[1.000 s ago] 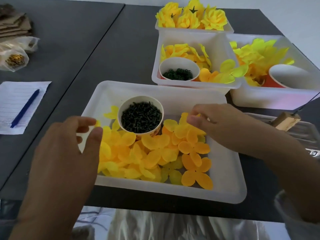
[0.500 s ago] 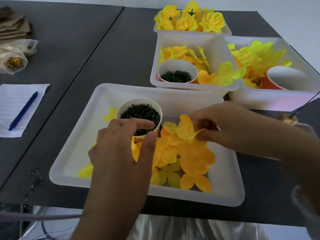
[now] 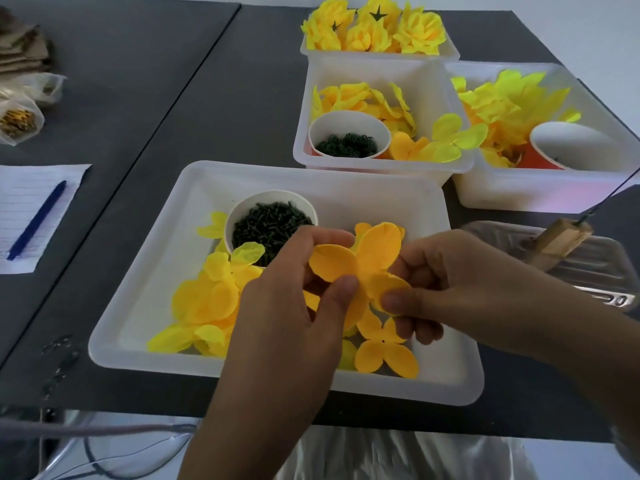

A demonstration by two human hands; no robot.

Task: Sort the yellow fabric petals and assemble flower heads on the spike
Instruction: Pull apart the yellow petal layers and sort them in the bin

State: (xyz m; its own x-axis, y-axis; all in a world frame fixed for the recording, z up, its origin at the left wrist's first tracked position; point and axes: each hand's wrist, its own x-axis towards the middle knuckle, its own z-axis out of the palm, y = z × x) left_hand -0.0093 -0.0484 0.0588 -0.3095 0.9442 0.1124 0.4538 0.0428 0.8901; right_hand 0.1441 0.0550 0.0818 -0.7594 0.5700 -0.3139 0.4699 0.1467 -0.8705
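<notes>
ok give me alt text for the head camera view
Both hands, left hand and right hand, hold an orange-yellow fabric petal piece above a white tray of loose petals and a cup of dark green pieces. Bins of petals and finished flowers sit behind.

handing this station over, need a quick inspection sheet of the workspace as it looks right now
surface: dark table, seam running down its left part
job's things: orange petal piece held over front tray; cup of dark green pins; spike on wooden block at right
clutter: paper and blue pen, bags far left
grippers: left hand and right hand both pinch the petal piece
cables: thin wires below the table edge
surroundings: white wall behind
</notes>
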